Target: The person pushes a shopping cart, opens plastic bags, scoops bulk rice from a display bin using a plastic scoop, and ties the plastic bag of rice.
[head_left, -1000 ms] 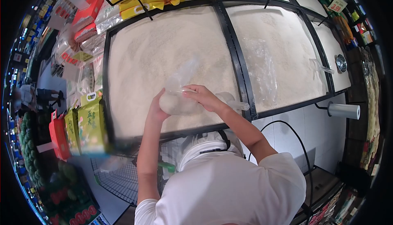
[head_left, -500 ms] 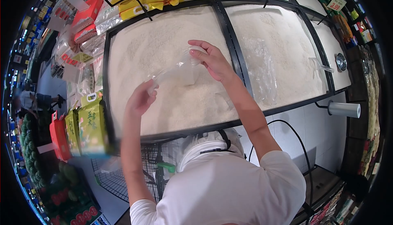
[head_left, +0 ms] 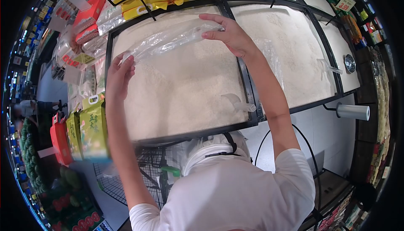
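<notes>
A clear plastic bag [head_left: 170,39] is stretched out long between my two hands, over a bin of white rice [head_left: 185,88]. My left hand [head_left: 122,71] pinches one end, above the bin's left side. Around the other end, higher and further right, curl the fingers of my right hand [head_left: 227,33]. A clear plastic scoop [head_left: 239,103] lies on the rice near the bin's front right corner, its handle pointing right. Another clear plastic bag [head_left: 271,60] lies on the rice in the bin to the right, partly hidden by my right forearm.
Black frames [head_left: 249,84] divide the rice bins. A second clear scoop [head_left: 330,68] lies in the right bin. A plastic bag roll [head_left: 353,112] hangs at the front right. Green rice packs [head_left: 93,126] stand left, and a wire shopping cart [head_left: 147,172] is below.
Both hands have moved up and apart, the left one leftward, drawing the bunched bag out to a longer strip. The scoop at the front right is now uncovered by my right arm.
</notes>
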`<state>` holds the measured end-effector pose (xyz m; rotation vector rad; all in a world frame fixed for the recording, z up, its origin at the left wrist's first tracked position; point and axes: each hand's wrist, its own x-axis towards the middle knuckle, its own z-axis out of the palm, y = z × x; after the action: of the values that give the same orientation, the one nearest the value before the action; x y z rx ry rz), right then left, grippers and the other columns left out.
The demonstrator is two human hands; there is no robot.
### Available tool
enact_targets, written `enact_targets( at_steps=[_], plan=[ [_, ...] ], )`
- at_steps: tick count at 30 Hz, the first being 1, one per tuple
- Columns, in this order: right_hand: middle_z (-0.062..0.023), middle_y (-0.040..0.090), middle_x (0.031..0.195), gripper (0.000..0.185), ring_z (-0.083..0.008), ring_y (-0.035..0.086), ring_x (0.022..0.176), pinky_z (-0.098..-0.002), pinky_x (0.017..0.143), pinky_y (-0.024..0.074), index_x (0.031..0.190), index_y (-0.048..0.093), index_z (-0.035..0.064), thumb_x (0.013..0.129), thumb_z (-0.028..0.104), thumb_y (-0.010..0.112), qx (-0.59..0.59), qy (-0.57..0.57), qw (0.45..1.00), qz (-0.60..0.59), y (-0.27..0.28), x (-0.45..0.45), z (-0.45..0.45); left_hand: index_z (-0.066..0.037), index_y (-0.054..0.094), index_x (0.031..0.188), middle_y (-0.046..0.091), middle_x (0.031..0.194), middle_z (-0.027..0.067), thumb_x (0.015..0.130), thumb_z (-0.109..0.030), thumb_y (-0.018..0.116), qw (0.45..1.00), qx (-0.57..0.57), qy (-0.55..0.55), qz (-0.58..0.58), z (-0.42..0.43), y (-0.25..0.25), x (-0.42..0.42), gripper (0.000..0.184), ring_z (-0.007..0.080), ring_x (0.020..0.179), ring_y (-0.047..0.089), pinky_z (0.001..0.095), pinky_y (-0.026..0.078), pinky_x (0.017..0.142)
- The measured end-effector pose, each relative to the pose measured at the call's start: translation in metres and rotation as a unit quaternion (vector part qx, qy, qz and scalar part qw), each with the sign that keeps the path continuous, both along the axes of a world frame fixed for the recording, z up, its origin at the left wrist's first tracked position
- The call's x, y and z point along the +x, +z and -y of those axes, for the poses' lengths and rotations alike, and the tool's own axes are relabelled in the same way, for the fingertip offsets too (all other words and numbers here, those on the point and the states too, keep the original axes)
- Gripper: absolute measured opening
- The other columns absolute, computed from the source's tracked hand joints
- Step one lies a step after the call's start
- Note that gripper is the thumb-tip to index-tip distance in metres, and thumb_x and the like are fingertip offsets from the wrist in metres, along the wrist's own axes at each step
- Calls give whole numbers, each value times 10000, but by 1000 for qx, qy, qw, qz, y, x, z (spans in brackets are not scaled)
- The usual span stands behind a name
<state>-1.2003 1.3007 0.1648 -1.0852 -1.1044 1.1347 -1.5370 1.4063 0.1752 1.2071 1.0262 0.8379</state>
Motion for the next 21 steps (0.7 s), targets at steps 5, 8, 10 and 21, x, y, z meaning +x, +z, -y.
enact_targets(
  at_steps=[5,8,10,21],
  plan=[
    [-121,572,1326,636,-187,572,1173,-318,1032,439,1389,510,9,814,80,772,-22,14,999,44,-3,7,-6,-39,526,1307,648,1030,19,936,-106,664,999,37,3,1,-2,1,2,402,60,863,631,177,548,770],
    [-120,566,1330,603,-186,579,1162,-318,1042,430,1358,532,4,816,105,776,7,2,995,101,-9,12,-12,-33,545,1297,640,1091,24,934,-109,670,998,56,-3,-6,-8,-5,-2,391,71,950,624,204,535,857],
    [-109,610,1259,534,-181,612,1102,-306,1005,459,1304,569,-8,833,143,770,-2,-14,988,151,-8,13,-16,-31,562,1286,633,1121,24,931,-111,676,998,67,-10,-12,-12,-5,-3,382,71,994,612,213,517,900],
    [-69,666,830,370,-145,680,670,-263,635,536,918,750,48,901,412,688,-33,-139,916,375,17,7,-20,9,563,1321,640,1051,24,884,-106,729,987,133,-45,-80,-11,7,-10,482,83,952,568,214,440,902]
  ],
)
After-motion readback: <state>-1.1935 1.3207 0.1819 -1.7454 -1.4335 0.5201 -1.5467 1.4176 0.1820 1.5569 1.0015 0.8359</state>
